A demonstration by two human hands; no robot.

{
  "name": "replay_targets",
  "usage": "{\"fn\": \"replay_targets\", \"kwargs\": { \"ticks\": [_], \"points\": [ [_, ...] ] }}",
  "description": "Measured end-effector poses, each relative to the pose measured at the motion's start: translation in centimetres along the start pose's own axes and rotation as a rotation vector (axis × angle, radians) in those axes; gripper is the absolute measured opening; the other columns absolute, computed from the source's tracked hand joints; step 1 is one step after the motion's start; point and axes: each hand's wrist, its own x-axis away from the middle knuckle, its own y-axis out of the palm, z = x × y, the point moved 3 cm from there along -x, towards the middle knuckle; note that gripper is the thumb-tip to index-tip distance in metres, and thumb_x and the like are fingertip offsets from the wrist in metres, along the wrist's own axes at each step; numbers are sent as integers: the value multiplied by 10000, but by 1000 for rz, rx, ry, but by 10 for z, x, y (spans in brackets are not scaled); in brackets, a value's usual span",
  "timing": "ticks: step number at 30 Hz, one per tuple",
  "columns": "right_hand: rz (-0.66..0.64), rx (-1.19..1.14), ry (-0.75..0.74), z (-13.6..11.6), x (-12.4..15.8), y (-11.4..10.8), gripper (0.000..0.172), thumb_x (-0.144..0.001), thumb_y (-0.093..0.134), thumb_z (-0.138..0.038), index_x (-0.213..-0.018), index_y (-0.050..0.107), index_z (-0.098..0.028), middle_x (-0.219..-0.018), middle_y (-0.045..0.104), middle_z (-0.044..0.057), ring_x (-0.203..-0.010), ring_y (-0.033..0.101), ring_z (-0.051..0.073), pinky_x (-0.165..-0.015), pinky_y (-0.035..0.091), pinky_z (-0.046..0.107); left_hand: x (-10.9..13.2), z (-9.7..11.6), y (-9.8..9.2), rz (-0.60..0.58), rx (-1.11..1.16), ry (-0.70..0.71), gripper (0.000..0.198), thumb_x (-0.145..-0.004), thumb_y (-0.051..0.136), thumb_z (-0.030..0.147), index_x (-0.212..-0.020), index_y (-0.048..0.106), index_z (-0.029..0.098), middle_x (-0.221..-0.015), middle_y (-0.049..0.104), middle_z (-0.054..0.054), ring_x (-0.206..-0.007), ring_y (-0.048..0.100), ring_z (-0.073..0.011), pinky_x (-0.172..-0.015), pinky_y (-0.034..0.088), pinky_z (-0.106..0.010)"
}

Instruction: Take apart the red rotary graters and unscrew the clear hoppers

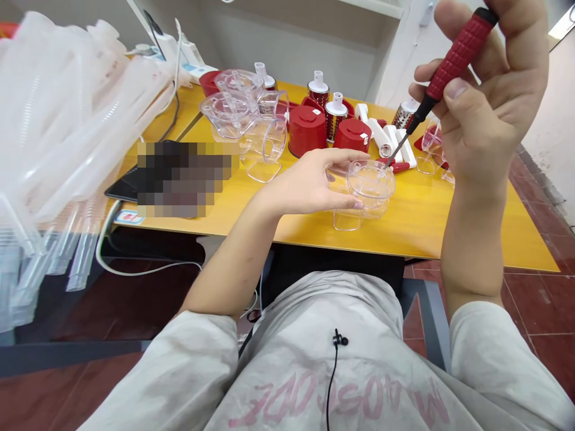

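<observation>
The left hand (309, 187) is curled around a clear plastic housing (371, 184), fingers closed against its rounded top, while the housing's lower end sits on or just above the yellow tabletop (417, 230) (from this angle, I can't tell which). The right hand (483, 102) is raised beside it, closed firmly around a red-handled precision screwdriver (460, 54), whose thin shaft slants down with its tip close to the housing's far rim, though no screw can be made out there. Around them on the table stand more clear plastic housings (265, 149), red plastic cups (306, 130), metal grater drums with white caps (336, 123) and white plastic rollers (381, 137). A heap of clear plastic sleeves (67, 120) fills the left of the view, partly hanging past the table's edge, and a dark tablet (123, 187) lies partly under a blurred-out patch. No brand can be read on any of the parts, and a small red-and-white label (129, 217) near the table's edge is too small to read. The pale shirt (291, 383) carries pink lettering, upside down from this viewpoint and not clearly legible, with a black earphone (340, 340) clipped at its front
</observation>
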Motion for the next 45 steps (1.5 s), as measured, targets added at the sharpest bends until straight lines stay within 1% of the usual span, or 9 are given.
{"fn": "replay_targets", "kwargs": {
  "ticks": [5,12,15,18,22,28,34,41,45],
  "points": [
    [3,8,7,0,0,6,985,-784,1084,-477,-1634,589,-516,-1777,664,-35,-1473,851,344,-1041,859,481,0,0,0,3,3,2,927,-773,1072,419,-1629,796,192,-1632,813,-184,-1401,810,-380,-1276,638,-552],
    [11,30,1,23,9,2,933,-755,1049,-535,-1582,618,-493,-1707,693,-21,-1424,856,332,-1006,866,469,0,-2,-1,-3,-12,11,914,-785,1061,419,-1633,793,206,-1644,806,-177,-1401,810,-377,-1285,633,-558],
    [66,13,-132,37,8,-8,813,-790,954,-678,-1530,691,-467,-1634,736,-16,-1427,845,317,-974,864,437,0,-2,-1,1,-27,-1,917,-784,1060,423,-1636,796,213,-1649,806,-171,-1405,808,-379,-1285,635,-562],
    [115,-71,-384,50,2,-15,733,-868,735,-834,-1476,791,-429,-1546,784,8,-1402,844,297,-906,845,372,0,-2,0,10,-28,-6,939,-773,1063,414,-1642,795,183,-1648,806,-182,-1407,804,-385,-1284,637,-559],
    [78,-77,-525,64,-7,-15,779,-908,582,-826,-1532,798,-413,-1435,822,35,-1357,855,297,-833,823,348,0,0,0,5,-18,-3,936,-772,1056,402,-1644,792,186,-1633,814,-175,-1401,806,-383,-1279,640,-553],
    [69,-40,-500,58,-4,-12,767,-915,610,-888,-1528,794,-466,-1469,806,28,-1425,825,348,-868,841,431,-1,-2,-1,-7,-19,2,920,-780,1052,417,-1639,791,217,-1645,804,-164,-1423,796,-384,-1297,625,-558],
    [49,-17,-510,55,-1,-14,738,-954,615,-847,-1558,766,-451,-1539,787,-22,-1424,810,307,-908,842,440,0,-1,-1,4,-23,-8,922,-772,1061,405,-1634,796,213,-1644,805,-176,-1423,796,-394,-1297,626,-580],
    [52,-25,-445,54,-3,-15,841,-832,627,-972,-1501,776,-485,-1453,797,-10,-1424,822,317,-894,848,442,0,0,-1,0,-15,0,887,-781,1056,397,-1613,807,220,-1628,820,-161,-1408,808,-383,-1278,642,-560],
    [-53,80,-387,34,1,-13,663,-880,803,-808,-1480,800,-527,-1408,780,-19,-1360,809,286,-1059,814,438,0,-1,0,3,-5,4,911,-780,1064,402,-1626,798,194,-1626,818,-178,-1418,806,-387,-1278,642,-556]
  ]
}}
